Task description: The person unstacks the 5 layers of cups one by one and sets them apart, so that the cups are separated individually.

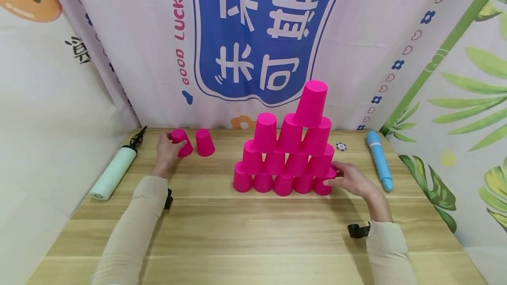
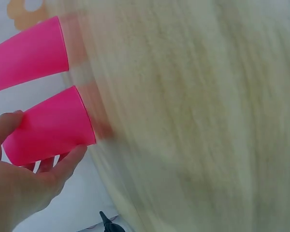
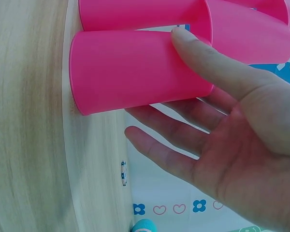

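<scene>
My left hand point(image 1: 164, 153) grips a pink cup point(image 2: 50, 128) at the back left, thumb on one side and fingers on the other. A second upside-down pink cup point(image 1: 204, 143) stands just right of it. To the right rises a pyramid of upside-down pink cups point(image 1: 283, 184) in stepped rows, with three in the third row and a single top cup point(image 1: 313, 102) over that row's right pair. My right hand point(image 1: 352, 179) holds the bottom row's rightmost cup point(image 3: 135, 70), thumb across its near side and some fingers behind it, partly hidden.
A pale green hand pump point(image 1: 116, 173) with a black tip lies along the table's left edge. At the right lies a blue stick-shaped object point(image 1: 379, 159). A small round chip point(image 1: 341, 146) sits behind my right hand. Printed curtains point(image 1: 150, 56) border the wooden table point(image 1: 253, 241).
</scene>
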A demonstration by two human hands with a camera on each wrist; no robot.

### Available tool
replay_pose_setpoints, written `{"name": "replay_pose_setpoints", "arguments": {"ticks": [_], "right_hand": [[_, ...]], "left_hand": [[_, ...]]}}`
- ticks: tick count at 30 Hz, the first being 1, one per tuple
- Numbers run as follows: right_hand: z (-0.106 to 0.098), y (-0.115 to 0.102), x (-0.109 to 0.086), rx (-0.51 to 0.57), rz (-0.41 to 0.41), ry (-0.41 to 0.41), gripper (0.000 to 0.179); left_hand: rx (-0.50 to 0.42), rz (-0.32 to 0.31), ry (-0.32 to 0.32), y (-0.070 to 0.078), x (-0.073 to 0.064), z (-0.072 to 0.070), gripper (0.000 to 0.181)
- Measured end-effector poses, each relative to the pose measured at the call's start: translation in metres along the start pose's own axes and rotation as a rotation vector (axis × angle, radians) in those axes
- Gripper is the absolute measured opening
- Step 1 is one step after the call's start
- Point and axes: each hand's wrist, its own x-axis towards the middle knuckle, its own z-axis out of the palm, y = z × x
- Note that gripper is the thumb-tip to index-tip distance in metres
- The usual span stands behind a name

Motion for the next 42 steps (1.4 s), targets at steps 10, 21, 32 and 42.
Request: {"name": "replay_pose_setpoints", "arguments": {"ticks": [10, 21, 32, 42], "right_hand": [[0.001, 0.002, 0.002, 0.002, -0.03, 0.011, 0.06], [-0.002, 0.001, 0.0, -0.01, -0.023, 0.018, 0.058], [0.003, 0.0, 0.001, -0.024, -0.017, 0.016, 0.054], [0.002, -0.002, 0.001, -0.018, -0.02, 0.009, 0.053]], "left_hand": [[0.167, 0.078, -0.158, 0.037, -0.003, -0.034, 0.082], [-0.159, 0.51, -0.302, 0.252, -0.086, 0.008, 0.068], [-0.171, 0.582, -0.579, 0.321, -0.129, 0.09, 0.08], [-0.13, 0.536, -0.554, 0.322, -0.128, 0.103, 0.072]]}}
